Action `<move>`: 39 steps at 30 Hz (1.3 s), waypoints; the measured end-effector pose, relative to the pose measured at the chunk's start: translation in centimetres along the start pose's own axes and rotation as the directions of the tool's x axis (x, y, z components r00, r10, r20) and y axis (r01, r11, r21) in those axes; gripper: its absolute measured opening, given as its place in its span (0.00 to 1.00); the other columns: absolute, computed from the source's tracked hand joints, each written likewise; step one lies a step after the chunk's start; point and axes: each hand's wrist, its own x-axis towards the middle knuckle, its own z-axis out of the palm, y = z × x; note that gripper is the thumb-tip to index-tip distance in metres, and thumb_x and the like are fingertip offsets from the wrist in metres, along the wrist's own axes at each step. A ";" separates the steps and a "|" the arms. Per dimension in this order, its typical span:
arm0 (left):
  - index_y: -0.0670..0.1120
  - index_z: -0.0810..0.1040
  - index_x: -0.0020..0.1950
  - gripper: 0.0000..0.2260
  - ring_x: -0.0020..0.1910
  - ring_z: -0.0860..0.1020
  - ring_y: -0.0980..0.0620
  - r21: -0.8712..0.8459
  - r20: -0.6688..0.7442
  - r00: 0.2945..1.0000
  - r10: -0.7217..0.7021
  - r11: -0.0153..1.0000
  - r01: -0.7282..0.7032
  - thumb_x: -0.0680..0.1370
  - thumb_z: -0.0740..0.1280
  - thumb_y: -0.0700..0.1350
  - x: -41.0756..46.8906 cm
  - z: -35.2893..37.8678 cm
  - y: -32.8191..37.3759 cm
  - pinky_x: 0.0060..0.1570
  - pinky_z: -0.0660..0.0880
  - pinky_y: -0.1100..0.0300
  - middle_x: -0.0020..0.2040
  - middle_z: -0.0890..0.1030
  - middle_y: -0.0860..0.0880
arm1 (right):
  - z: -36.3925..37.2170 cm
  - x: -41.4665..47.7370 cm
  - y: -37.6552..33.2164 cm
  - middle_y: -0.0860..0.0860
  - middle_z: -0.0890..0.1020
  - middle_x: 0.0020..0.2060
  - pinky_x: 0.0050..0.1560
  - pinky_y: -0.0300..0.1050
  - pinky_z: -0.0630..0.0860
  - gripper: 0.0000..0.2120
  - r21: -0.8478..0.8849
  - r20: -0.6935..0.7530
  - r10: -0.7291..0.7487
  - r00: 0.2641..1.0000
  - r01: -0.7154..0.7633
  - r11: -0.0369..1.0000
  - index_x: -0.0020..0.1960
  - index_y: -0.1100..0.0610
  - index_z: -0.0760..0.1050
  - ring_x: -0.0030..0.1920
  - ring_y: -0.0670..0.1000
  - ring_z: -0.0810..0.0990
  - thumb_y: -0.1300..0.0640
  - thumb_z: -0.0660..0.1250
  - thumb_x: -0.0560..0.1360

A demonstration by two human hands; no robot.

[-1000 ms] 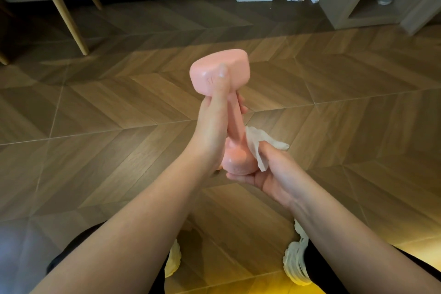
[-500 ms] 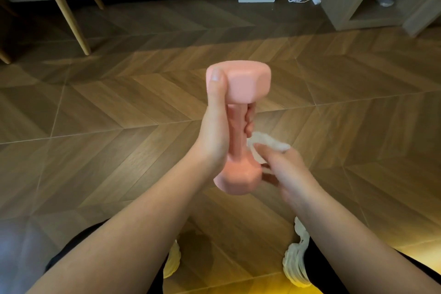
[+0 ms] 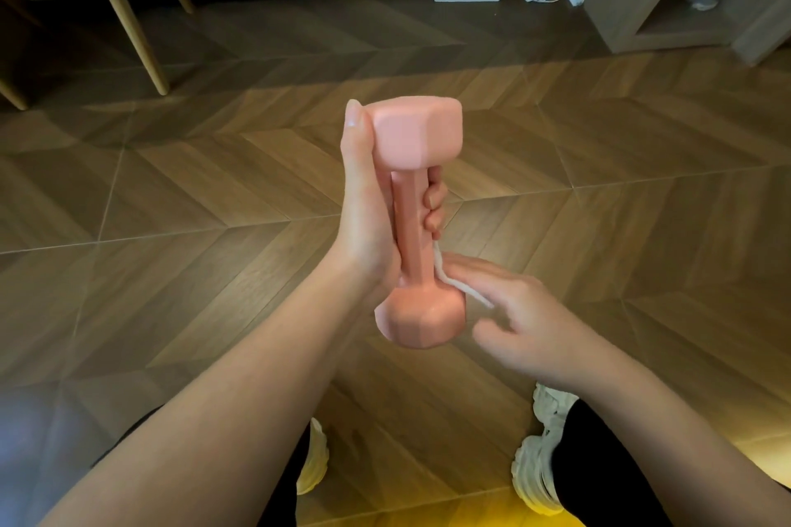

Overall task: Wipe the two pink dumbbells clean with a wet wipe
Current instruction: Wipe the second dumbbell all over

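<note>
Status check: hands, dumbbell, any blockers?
Left hand grips pink dumbbell upright. Right hand presses wet wipe against handle base. Nothing in the way.

Pink dumbbell point(image 3: 417, 222), white wipe point(image 3: 464, 289), brown herringbone floor point(image 3: 642, 205).

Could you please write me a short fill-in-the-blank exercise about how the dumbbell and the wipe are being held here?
1. The pink dumbbell is gripped by its handle in the ____ hand.
2. The dumbbell is held roughly ____, one head above the other.
3. The right hand presses the ____ wet wipe near the lower head.

Missing words: left; upright; white
</note>
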 end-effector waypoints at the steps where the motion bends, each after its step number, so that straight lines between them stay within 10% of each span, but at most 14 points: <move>1: 0.45 0.75 0.32 0.36 0.26 0.62 0.49 -0.005 0.001 1.000 -0.012 1.000 0.012 0.66 0.52 0.78 0.0 0.0 -0.1 0.34 0.59 0.52 0.27 0.68 0.48 | 0.2 0.1 0.1 0.36 0.72 0.68 0.68 0.32 0.63 0.34 -0.029 0.059 -0.020 0.998 0.022 0.999 0.72 0.42 0.67 0.71 0.38 0.67 0.63 0.63 0.69; 11: 0.45 0.74 0.34 0.38 0.26 0.65 0.50 -0.117 0.008 0.997 -0.077 0.990 0.077 0.69 0.48 0.79 0.0 -0.6 0.4 0.32 0.64 0.57 0.28 0.68 0.49 | 0.3 0.4 1.3 0.46 0.80 0.53 0.54 0.47 0.70 0.22 -0.349 -0.203 -0.115 0.972 0.037 0.936 0.52 0.52 0.76 0.55 0.47 0.77 0.40 0.73 0.65; 15: 0.45 0.73 0.34 0.39 0.25 0.64 0.50 -0.108 0.067 0.991 -0.117 0.987 0.123 0.70 0.46 0.79 -0.2 -0.9 0.5 0.30 0.63 0.57 0.28 0.66 0.49 | 1.0 0.9 1.0 0.46 0.80 0.54 0.54 0.51 0.74 0.21 -0.214 -0.006 -0.056 0.998 0.054 0.975 0.56 0.53 0.75 0.56 0.48 0.77 0.47 0.73 0.67; 22: 0.44 0.73 0.36 0.38 0.27 0.66 0.50 -0.102 -0.004 0.990 -0.142 0.985 0.141 0.71 0.48 0.79 0.4 -1.0 0.8 0.31 0.67 0.58 0.30 0.69 0.49 | 0.9 0.1 1.3 0.39 0.74 0.47 0.44 0.38 0.70 0.19 -0.290 -0.212 -0.051 0.976 -0.013 0.957 0.50 0.47 0.71 0.46 0.42 0.74 0.42 0.73 0.65; 29: 0.44 0.73 0.34 0.40 0.25 0.64 0.50 -0.085 0.123 0.978 -0.168 0.980 0.179 0.69 0.45 0.80 0.0 -1.0 0.3 0.29 0.64 0.58 0.27 0.67 0.49 | 1.3 0.7 0.3 0.41 0.78 0.49 0.50 0.40 0.75 0.21 -0.117 0.048 0.031 0.998 -0.026 0.993 0.55 0.51 0.75 0.51 0.42 0.77 0.56 0.74 0.63; 39: 0.44 0.72 0.34 0.40 0.25 0.64 0.51 -0.218 0.107 0.987 -0.124 0.965 0.145 0.70 0.44 0.80 0.3 -1.5 1.0 0.28 0.65 0.59 0.28 0.67 0.49 | 0.8 0.3 0.0 0.39 0.77 0.45 0.45 0.34 0.70 0.24 -0.173 -0.194 0.022 0.981 -0.056 0.983 0.50 0.47 0.74 0.47 0.40 0.75 0.44 0.80 0.60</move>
